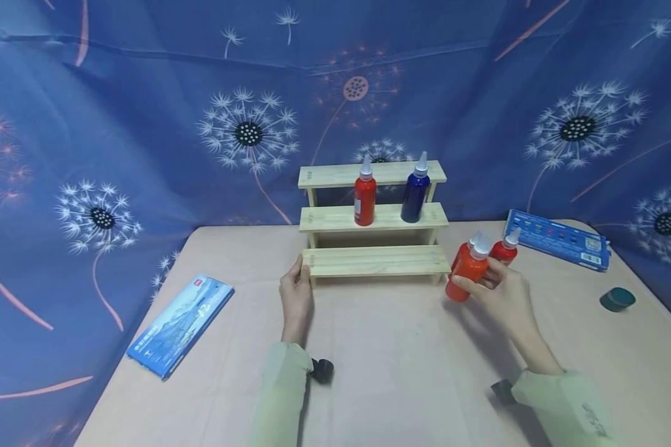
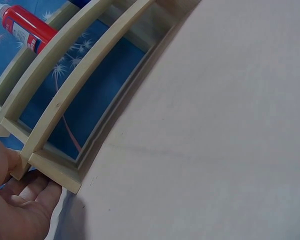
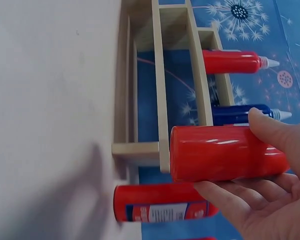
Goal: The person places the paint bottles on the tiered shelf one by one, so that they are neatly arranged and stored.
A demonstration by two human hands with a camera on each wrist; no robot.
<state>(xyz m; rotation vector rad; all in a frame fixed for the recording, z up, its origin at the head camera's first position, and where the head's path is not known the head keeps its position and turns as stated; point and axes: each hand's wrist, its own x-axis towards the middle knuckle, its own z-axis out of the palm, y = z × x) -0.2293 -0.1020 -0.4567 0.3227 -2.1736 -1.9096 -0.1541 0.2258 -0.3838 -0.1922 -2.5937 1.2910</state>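
A three-step wooden rack [image 1: 376, 261] stands at the back of the table. My left hand [image 1: 295, 298] holds the left end of its lowest step, thumb above and fingers below in the left wrist view. On the middle step stand a red squeeze bottle [image 1: 365, 202] and a dark blue squeeze bottle [image 1: 415, 197], both with clear pointed nozzles. With thumb and fingers my right hand [image 1: 506, 295] grips an orange-red squeeze bottle [image 1: 465, 279], tilted slightly, by the rack's right end. Behind it are another red bottle [image 1: 504, 250] and one mostly hidden; a labelled red bottle [image 3: 162, 204] shows below it in the right wrist view.
At the left lies a flat blue box [image 1: 181, 324]. Another blue box [image 1: 559, 239] lies at the back right, with a dark green round object [image 1: 617, 299] in front of it. A blue dandelion-print cloth [image 1: 145, 124] hangs behind the table.
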